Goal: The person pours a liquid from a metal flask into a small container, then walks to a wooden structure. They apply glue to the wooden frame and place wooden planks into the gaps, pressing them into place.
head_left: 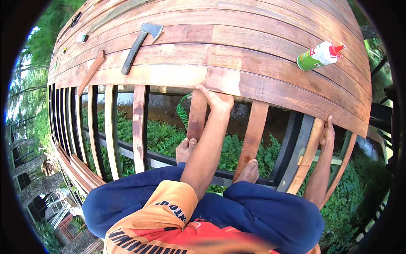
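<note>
At the near edge of the wooden deck, my left hand (pixel 218 99) grips the front deck board (pixel 169 75) close to a butt joint. Its thumb points left along the edge; the other fingers are hidden below the board. Farther right, my right hand (pixel 326 134) holds the same edge near its right end, thumb up, its other fingers mostly hidden. A hatchet (pixel 141 45) with a dark handle lies on the boards to the left. Beside it, a short wood strip (pixel 91 73) pokes past the edge. A white and green glue bottle (pixel 316 56) with a red cap is at right.
Bare joists (pixel 139 122) run toward me with open gaps between them. My feet (pixel 247 170) rest on joists. A coiled green hose (pixel 181 112) hangs above the plants (pixel 122 131) below. Loose planks (pixel 84 171) lie at left. Small items, including a white roll (pixel 81 38), sit at far left.
</note>
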`<state>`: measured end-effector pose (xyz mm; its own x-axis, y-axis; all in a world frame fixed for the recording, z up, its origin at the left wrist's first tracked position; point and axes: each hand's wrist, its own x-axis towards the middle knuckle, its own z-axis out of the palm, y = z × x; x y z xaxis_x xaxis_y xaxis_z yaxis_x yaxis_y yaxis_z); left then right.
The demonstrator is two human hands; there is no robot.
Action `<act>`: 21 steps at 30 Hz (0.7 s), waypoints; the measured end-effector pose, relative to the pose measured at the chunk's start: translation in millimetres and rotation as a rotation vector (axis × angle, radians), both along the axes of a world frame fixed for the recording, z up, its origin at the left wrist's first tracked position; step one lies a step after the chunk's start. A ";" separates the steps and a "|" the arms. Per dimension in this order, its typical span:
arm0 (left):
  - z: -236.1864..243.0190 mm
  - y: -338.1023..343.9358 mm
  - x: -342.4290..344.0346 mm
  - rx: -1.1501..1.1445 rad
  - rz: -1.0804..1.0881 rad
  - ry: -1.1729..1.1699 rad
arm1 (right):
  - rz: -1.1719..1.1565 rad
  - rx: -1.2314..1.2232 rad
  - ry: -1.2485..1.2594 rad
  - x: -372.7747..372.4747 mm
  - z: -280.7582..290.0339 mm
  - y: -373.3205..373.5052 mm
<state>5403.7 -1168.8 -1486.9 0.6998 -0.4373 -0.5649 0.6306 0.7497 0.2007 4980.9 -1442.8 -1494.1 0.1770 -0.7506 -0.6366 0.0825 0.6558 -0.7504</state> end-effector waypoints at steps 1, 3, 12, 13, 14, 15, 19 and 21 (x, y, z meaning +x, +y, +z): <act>-6.7 -2.6 1.1 0.040 0.019 -0.002 | 0.019 0.005 -0.017 0.4 0.6 -0.7; -21.3 -8.1 4.1 0.178 0.038 0.032 | -0.017 0.035 -0.017 -0.3 0.6 -0.7; -43.4 -9.4 10.1 0.245 0.023 0.053 | -0.018 0.038 -0.040 -5.5 -5.0 -2.7; -42.3 -9.8 10.2 0.267 0.024 0.063 | 0.009 0.020 -0.057 -5.7 -5.1 -3.0; -41.4 -10.0 10.4 0.263 0.020 0.061 | 0.013 0.014 -0.058 -5.9 -5.4 -3.1; -40.6 -10.6 10.6 0.257 0.019 0.062 | -0.006 0.016 -0.037 -5.8 -5.5 -3.2; -37.8 -11.7 11.1 0.242 0.028 0.083 | -0.017 0.005 -0.063 -4.7 -5.2 -2.6; -35.1 -11.9 10.7 0.230 0.046 0.105 | -0.051 0.042 -0.062 -4.1 -4.2 -2.0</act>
<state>5414.4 -1180.7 -1522.0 0.6481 -0.2583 -0.7164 0.6235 0.7201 0.3044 4976.8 -1444.8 -1498.2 0.1798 -0.7323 -0.6568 0.1621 0.6806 -0.7145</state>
